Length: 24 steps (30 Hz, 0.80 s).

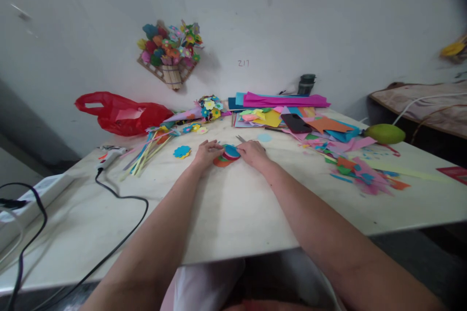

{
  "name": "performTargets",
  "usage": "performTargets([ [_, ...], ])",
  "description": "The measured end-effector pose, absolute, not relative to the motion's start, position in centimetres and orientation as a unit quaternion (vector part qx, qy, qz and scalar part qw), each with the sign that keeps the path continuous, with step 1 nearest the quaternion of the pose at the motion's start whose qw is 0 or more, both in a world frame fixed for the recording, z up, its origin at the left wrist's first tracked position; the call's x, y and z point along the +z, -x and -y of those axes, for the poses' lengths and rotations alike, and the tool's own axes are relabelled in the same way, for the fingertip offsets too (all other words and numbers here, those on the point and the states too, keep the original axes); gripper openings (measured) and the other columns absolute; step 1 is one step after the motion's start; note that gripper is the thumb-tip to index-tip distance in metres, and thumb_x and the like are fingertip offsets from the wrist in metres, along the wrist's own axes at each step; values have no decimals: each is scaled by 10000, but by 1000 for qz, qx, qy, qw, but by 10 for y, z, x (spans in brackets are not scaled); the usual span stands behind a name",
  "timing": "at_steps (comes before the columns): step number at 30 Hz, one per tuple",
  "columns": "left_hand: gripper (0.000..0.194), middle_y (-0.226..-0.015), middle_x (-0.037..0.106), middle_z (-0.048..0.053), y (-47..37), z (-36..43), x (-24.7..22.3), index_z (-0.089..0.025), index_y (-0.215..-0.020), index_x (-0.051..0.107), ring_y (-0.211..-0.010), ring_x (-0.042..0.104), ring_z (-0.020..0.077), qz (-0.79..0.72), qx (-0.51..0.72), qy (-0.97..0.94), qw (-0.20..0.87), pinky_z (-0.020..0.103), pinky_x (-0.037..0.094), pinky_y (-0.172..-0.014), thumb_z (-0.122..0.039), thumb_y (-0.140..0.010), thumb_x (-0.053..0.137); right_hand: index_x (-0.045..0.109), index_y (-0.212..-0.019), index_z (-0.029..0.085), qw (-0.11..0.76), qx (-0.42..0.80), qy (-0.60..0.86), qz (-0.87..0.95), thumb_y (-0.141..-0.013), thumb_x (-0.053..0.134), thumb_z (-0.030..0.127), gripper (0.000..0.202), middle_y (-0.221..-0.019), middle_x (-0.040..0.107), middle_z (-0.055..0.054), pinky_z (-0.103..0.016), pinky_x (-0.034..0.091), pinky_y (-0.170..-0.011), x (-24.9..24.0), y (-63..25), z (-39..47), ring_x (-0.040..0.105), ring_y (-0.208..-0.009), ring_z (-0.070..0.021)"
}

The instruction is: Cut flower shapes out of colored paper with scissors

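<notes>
Round paper cut-outs lie between my hands, overlapping: a blue paper circle (pixel 231 151) on top, with red and an orange paper circle (pixel 221 162) below. My left hand (pixel 208 153) rests at their left side, fingers stretched out and somewhat apart. On the right edge of the blue circle, the bent fingers of my right hand (pixel 253 152) pinch; the exact grip is small in view. Scissors (pixel 240 139) show their blades just beyond my right hand, which hides the rest. Left of my left hand lie blue and yellow scalloped paper flowers (pixel 182 151). A pale blue circle (pixel 264 138) lies behind my right hand.
Paper scraps (pixel 365 175), a phone (pixel 295 123) and a green fruit (pixel 385 133) lie to the right. Leftward are a glue gun (pixel 111 157) with its trailing cord, a power strip (pixel 40 197), thin paper strips (pixel 146 155) and a red plastic bag (pixel 134 116).
</notes>
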<state>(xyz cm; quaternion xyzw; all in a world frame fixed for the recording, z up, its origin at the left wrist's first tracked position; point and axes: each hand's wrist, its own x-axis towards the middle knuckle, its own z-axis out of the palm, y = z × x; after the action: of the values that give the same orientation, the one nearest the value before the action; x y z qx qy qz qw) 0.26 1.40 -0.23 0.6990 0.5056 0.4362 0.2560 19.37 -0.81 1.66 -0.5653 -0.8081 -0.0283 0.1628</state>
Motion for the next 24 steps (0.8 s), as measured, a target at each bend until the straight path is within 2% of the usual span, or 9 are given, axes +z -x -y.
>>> performTargets([
  [4,327,-1211,565,131,-1,-13,0,-157,-870,693,-1292,303,282,-542,433,-675,251,405,221,-1046,-330,-593,687,699,-876,238,229,-6,611,758,-869,396,311,312,-903,688,-49,-264,364,-651,13,-196,3,589,-813,-184],
  [8,296,-1142,613,99,-2,-9,7,-175,-865,689,-1092,524,261,-544,477,-658,210,355,372,-933,-377,-657,628,701,-837,231,278,21,644,712,-859,403,374,331,-819,694,-23,-247,323,-561,11,-198,2,589,-739,-168],
  [10,321,-888,689,92,-6,-5,12,-164,-764,686,-876,612,239,-558,495,-631,210,324,441,-804,-460,-673,601,699,-822,230,292,11,638,713,-857,407,384,332,-813,695,-20,-244,313,-556,11,-198,2,584,-728,-161],
  [12,407,-670,671,76,-13,1,16,-149,-698,662,-633,611,185,-537,496,-624,278,280,462,-627,-538,-706,540,698,-835,232,301,-13,618,726,-860,407,381,328,-842,696,-23,-246,320,-585,11,-198,2,581,-750,-162],
  [14,478,-555,631,61,-20,7,20,-138,-687,640,-443,536,133,-516,483,-598,378,249,416,-471,-592,-719,494,696,-870,239,306,-41,578,756,-866,413,359,308,-891,693,-25,-253,332,-654,10,-197,3,576,-805,-166],
  [17,528,-571,638,79,-27,11,22,-121,-717,623,-376,511,123,-497,435,-541,521,245,388,-401,-617,-740,443,692,-899,235,292,-77,492,816,-880,412,330,296,-940,686,-33,-279,315,-763,12,-194,4,559,-869,-174],
  [19,475,-605,653,92,-27,11,21,-115,-720,607,-411,549,137,-482,443,-505,562,258,434,-430,-567,-756,466,690,-909,213,272,-90,451,845,-893,397,320,312,-953,683,-50,-296,303,-787,14,-192,6,549,-882,-182],
  [22,233,-655,670,91,-22,9,17,-108,-701,578,-477,592,142,-454,468,-485,583,266,492,-502,-338,-727,601,683,-938,180,257,-91,436,858,-905,378,312,333,-984,673,-78,-304,306,-800,17,-189,9,540,-916,-192],
  [24,167,-652,668,84,-20,7,15,-106,-710,573,-498,607,146,-445,476,-485,583,264,504,-516,-266,-714,621,679,-947,179,259,-84,445,853,-897,394,314,319,-1002,668,-79,-301,318,-812,18,-188,10,539,-934,-194],
])
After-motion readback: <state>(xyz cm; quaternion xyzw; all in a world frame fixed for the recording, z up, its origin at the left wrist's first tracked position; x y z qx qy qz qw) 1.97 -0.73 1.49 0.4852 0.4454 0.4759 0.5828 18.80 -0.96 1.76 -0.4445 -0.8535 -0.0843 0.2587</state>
